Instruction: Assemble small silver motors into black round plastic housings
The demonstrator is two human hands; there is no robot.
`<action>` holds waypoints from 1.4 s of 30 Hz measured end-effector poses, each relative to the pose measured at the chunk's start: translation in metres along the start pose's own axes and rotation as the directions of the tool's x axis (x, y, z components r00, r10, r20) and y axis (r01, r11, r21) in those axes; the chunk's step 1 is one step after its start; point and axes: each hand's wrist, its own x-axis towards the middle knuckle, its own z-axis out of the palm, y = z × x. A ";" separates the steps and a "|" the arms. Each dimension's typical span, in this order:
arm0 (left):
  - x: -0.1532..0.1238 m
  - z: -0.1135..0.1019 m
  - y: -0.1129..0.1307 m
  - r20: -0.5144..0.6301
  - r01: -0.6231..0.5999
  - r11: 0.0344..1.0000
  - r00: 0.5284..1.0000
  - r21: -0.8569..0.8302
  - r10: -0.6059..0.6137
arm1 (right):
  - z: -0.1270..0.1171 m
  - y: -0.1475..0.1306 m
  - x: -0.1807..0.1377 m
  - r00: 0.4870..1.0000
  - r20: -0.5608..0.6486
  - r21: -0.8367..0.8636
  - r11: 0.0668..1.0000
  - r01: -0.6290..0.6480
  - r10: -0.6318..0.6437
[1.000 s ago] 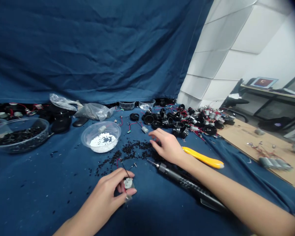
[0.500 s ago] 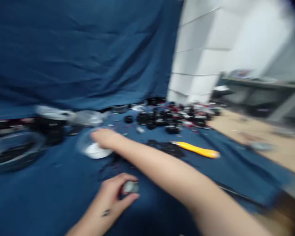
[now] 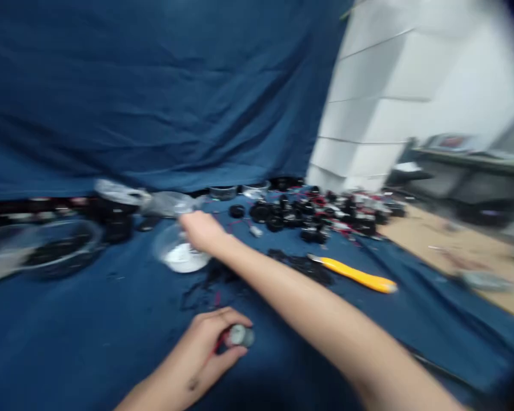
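The picture is smeared by motion. My left hand rests low on the blue cloth, its fingers closed round a small silver motor with red wire. My right hand reaches across to the left and hovers over the rim of a clear bowl of white bits; its fingers are too blurred to read. A scatter of small black parts lies to the right of my forearm.
A yellow-handled tool lies to the right. Behind it sits a heap of black housings and red-wired motors. A larger clear bowl of black bits and plastic bags stand at left. A wooden table adjoins on the right.
My right hand left the black parts and swung left to the bowl of white bits. My left hand kept hold of the motor. The camera shifted and blurred.
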 end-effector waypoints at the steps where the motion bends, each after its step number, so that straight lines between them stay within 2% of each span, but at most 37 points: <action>1: -0.001 0.001 0.002 -0.005 0.007 1.000 1.000 -0.014 -0.007 | 0.001 0.003 0.001 1.000 -0.007 0.050 0.999 0.006 -0.006; 4: -0.003 0.002 0.008 -0.038 0.083 0.989 0.995 -0.123 -0.088 | 0.003 0.015 -0.009 0.997 -0.063 0.205 0.977 0.065 -0.053; 6: -0.004 0.001 0.011 -0.019 0.116 0.961 0.992 -0.251 -0.125 | -0.002 0.024 -0.029 0.992 -0.116 0.303 0.950 0.076 -0.043; 9: -0.003 -0.005 0.012 -0.022 0.125 0.886 0.988 -0.447 -0.150 | -0.012 0.035 -0.072 0.985 -0.166 0.433 0.901 0.025 0.053; 12: -0.001 -0.015 0.011 -0.102 0.090 0.804 0.977 -0.588 -0.185 | -0.018 0.042 -0.113 0.961 -0.194 0.557 0.828 -0.056 0.196; 17: -0.003 -0.027 0.009 -0.182 0.037 0.714 0.956 -0.699 -0.229 | -0.009 0.035 -0.155 0.921 -0.096 0.786 0.596 -0.163 0.378; 23: -0.002 -0.020 0.005 -0.195 0.040 0.660 0.940 -0.750 -0.278 | 0.013 0.030 -0.163 0.908 0.091 0.934 0.282 -0.221 0.409; 31: -0.002 -0.016 0.001 -0.141 0.094 0.661 0.946 -0.744 -0.293 | 0.020 0.029 -0.170 0.886 0.252 0.961 0.007 -0.276 0.389; 34: -0.002 -0.015 -0.002 -0.139 0.101 0.676 0.946 -0.730 -0.292 | 0.020 0.028 -0.170 0.872 0.293 0.953 -0.041 -0.301 0.392; 42: -0.001 -0.015 -0.002 -0.156 0.113 0.686 0.935 -0.719 -0.318 | 0.019 0.024 -0.170 0.835 0.298 0.948 -0.041 -0.316 0.463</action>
